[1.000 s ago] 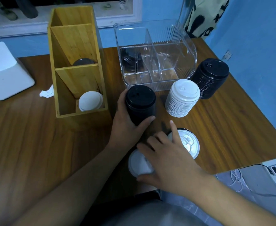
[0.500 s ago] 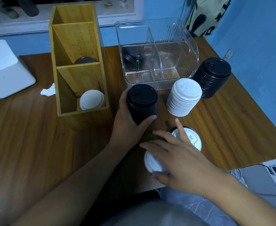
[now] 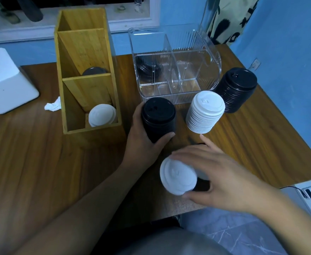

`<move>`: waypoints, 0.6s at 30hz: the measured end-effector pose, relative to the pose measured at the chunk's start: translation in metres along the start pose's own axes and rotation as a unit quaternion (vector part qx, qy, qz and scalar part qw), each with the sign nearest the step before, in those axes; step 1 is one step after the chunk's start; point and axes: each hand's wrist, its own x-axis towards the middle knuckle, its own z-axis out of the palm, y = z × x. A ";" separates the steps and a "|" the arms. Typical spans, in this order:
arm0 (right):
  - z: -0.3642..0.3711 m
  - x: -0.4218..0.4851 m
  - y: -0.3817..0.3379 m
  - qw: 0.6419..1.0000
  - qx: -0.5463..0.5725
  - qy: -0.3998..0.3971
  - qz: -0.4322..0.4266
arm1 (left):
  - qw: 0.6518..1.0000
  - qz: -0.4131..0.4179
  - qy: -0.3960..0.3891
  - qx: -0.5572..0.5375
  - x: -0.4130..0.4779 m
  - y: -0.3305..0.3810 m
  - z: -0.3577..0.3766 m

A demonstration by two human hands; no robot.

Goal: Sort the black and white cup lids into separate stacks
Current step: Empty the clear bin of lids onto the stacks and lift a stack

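Observation:
My left hand (image 3: pixel 143 138) grips a tall stack of black lids (image 3: pixel 158 116) standing on the wooden table (image 3: pixel 40 162). To its right stand a stack of white lids (image 3: pixel 205 112) and a second, larger stack of black lids (image 3: pixel 236 89). Nearer me, my right hand (image 3: pixel 217 173) holds a single white lid (image 3: pixel 177 176) between thumb and fingers, lifted and tilted towards me. A dark lid edge (image 3: pixel 202 183) shows under that hand; the rest of it is hidden.
A wooden divided box (image 3: pixel 72 85) at the left holds a white lid (image 3: pixel 102 115) in front and a dark lid (image 3: pixel 94 70) behind. A clear plastic organiser (image 3: pixel 174 65) stands at the back. A white box (image 3: pixel 5 83) and crumpled tissue (image 3: pixel 52 106) lie far left.
My right hand has picked up the white lid from the table near the front edge and raised it, tilting it. The left hand has kept its hold on the black stack.

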 end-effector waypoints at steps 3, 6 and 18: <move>-0.033 0.002 0.013 0.997 0.060 0.038 0.021 | 1.000 -0.007 -0.007 -0.003 0.000 -0.001 0.000; -0.062 0.007 0.039 0.995 0.030 0.075 0.057 | 1.000 -0.006 -0.012 0.002 -0.001 0.000 0.000; -0.076 0.049 0.099 0.985 -0.032 0.061 0.157 | 1.000 -0.020 -0.009 0.016 -0.001 0.001 0.000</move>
